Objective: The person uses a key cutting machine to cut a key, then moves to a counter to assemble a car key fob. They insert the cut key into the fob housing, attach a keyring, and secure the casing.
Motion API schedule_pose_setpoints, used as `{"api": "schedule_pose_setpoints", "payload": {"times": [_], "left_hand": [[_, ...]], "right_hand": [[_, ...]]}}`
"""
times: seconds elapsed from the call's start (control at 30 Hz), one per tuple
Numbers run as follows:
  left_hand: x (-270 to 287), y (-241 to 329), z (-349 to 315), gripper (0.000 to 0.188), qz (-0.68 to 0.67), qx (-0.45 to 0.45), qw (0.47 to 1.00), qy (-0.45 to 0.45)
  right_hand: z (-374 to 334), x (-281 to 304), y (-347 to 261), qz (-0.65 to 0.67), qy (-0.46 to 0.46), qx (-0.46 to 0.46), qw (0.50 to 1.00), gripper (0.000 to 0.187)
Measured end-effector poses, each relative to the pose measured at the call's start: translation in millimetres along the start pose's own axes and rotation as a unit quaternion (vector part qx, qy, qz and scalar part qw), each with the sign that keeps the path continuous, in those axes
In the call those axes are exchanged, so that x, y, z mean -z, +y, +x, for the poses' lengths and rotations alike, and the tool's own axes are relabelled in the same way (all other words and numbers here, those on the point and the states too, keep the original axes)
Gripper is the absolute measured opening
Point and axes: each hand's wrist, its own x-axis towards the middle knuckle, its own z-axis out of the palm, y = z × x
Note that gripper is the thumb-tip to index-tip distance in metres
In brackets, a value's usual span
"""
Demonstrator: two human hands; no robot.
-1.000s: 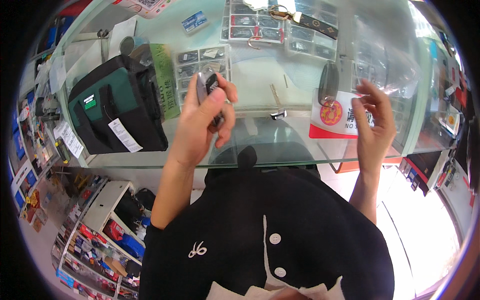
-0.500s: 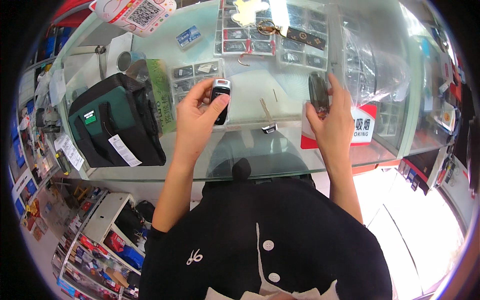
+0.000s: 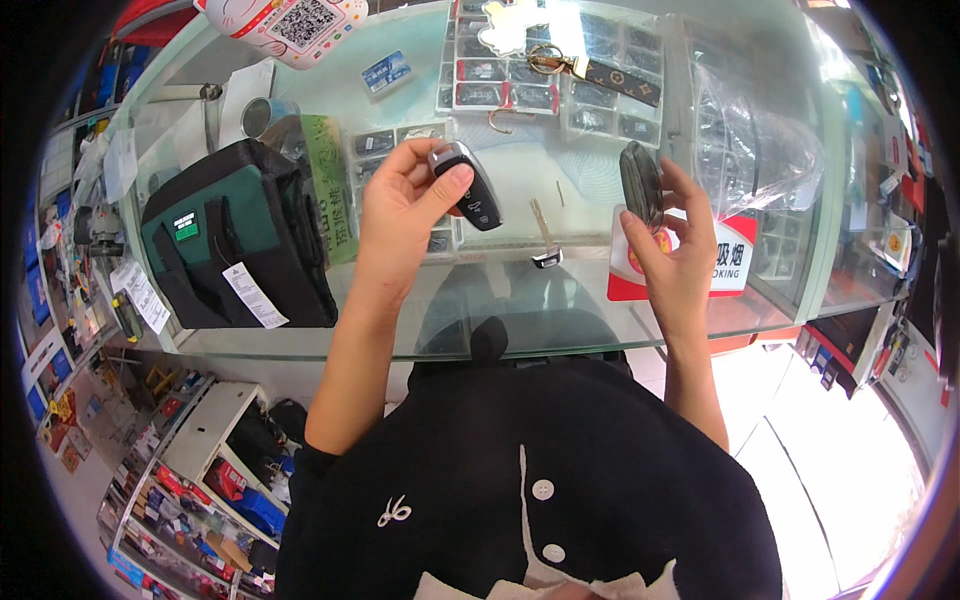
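A black car key fob (image 3: 481, 203) with a silver end is pinched between the thumb and fingers of my left hand (image 3: 405, 205). It is held tilted above the glass counter. My right hand (image 3: 680, 250) grips a dark, glossy oval case (image 3: 640, 185) by its edge, thumb on the near side; its inside is hidden. On the glass between my hands lies a metal key blade (image 3: 544, 225) with a black and silver head. A thin metal pin (image 3: 560, 193) lies beside it.
A green and black bag (image 3: 235, 240) stands on the left. Beyond my hands are a key ring with a brown strap (image 3: 615, 82), a metal hook (image 3: 499, 122) and a blue card (image 3: 386, 72). A red and white sign (image 3: 733, 262) lies under my right hand; clear plastic wrap (image 3: 755, 140) is beyond.
My left hand has turned the key fob from nearly upright to a slant, its lower end swinging right. The oval case in my right hand has turned to show its side more.
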Motion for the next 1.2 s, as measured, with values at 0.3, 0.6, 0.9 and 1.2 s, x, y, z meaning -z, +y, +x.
{"api": "schedule_pose_setpoints", "payload": {"times": [0.3,0.6,0.9,1.2], "left_hand": [[-13,23,-7,0.023,-0.176,0.009,0.982,-0.065],[-15,34,-12,0.024,-0.204,-0.006,0.976,-0.078],[-25,28,-8,0.025,-0.206,0.012,0.976,-0.074],[-39,19,-4,0.025,-0.203,0.040,0.974,-0.087]], "right_hand": [[-2,11,-24,0.547,-0.150,-0.207,0.797,0.054],[-2,11,-28,0.538,-0.152,-0.183,0.808,0.055],[-3,8,-6,0.022,-0.006,-0.009,1.000,0.037],[-4,14,-5,0.030,-0.041,-0.018,0.999,0.022]]}}
